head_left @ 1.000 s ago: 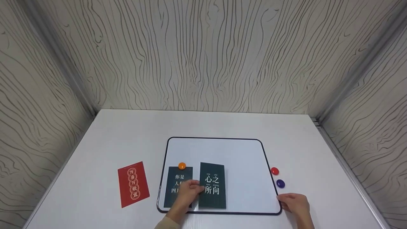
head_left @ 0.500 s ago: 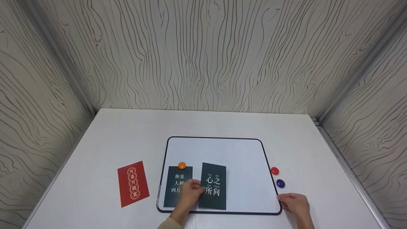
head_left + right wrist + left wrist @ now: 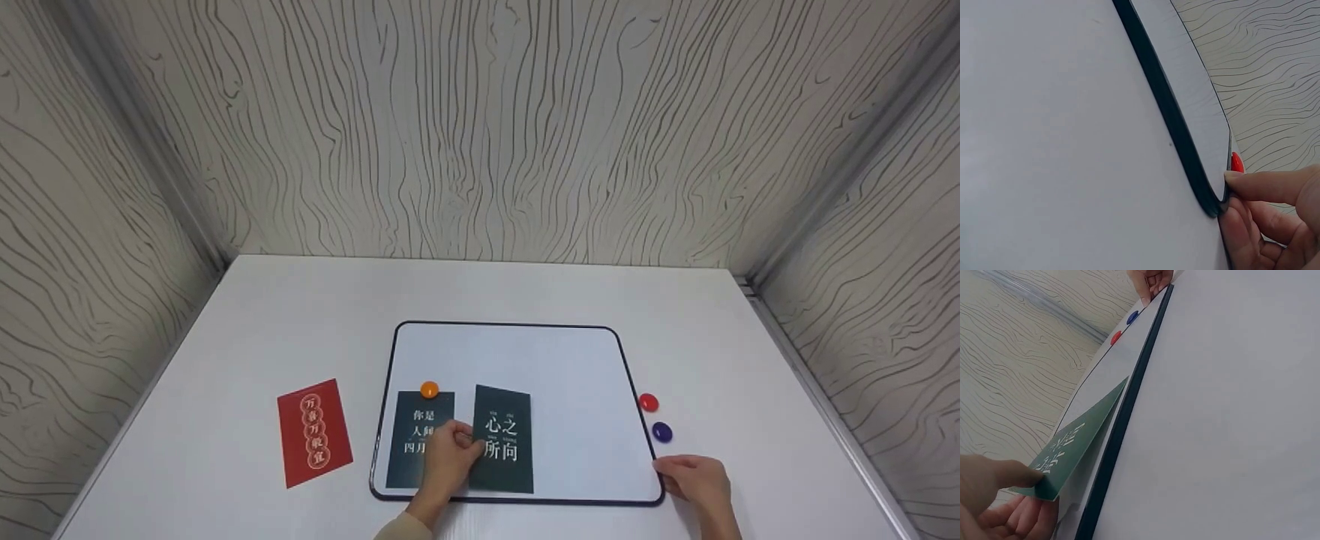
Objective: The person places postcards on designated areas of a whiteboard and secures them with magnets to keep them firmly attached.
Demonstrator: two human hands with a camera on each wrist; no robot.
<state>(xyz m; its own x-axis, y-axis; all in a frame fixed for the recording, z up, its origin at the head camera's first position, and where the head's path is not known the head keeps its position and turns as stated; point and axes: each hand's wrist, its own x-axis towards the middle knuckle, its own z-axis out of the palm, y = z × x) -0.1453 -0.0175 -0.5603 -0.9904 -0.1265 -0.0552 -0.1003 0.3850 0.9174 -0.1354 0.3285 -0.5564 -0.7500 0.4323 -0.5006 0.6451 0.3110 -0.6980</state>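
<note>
My left hand [image 3: 448,459] pinches the left edge of a dark green card [image 3: 504,472] with white lettering, thumb on top and fingers beneath. In the left wrist view the green card [image 3: 1086,439] slants up off the whiteboard [image 3: 1112,360]. Beside it, partly covered by my left hand, a second green card [image 3: 409,469] lies on the board with an orange round magnet [image 3: 429,390] at its top edge. My right hand [image 3: 697,480] grips the whiteboard's black rim near its front right corner; the right wrist view shows thumb and fingers around that rim [image 3: 1171,112].
A red card [image 3: 315,435] with white lettering lies on the white table [image 3: 315,300] left of the board. Just beyond the board's right edge sit a red magnet [image 3: 649,403] and a dark blue magnet [image 3: 661,432]. Patterned walls [image 3: 480,135] enclose the table at the back and sides.
The held green card has shifted slightly right, then a touch back left, with its upper edge tilting a little. My right hand stays on the board's rim.
</note>
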